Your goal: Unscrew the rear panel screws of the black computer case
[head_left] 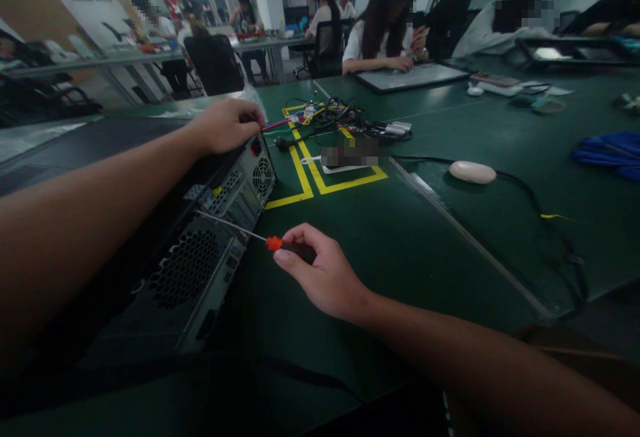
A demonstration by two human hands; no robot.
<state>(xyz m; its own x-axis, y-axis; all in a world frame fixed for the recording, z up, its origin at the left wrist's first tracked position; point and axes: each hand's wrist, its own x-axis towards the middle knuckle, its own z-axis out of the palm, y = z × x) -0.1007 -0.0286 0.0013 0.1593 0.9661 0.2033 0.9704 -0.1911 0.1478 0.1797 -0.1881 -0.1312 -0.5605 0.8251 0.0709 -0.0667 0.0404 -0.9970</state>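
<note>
A black desktop computer case [200, 264] lies on its side on the green table [400, 250], its rear panel with vents and a fan grille facing me. My right hand [320, 274] is closed around a screwdriver [280, 244] with a red and black handle; its thin shaft points left and its tip touches the rear panel. My left hand [227, 124] rests on the case's top far corner with fingers curled over the edge.
Yellow tape lines [305, 184] mark the table behind the case, beside a tangle of cables [340, 117] and a white mouse [473, 172]. A blue cloth [610, 150] lies at the right. Other people sit at tables farther back.
</note>
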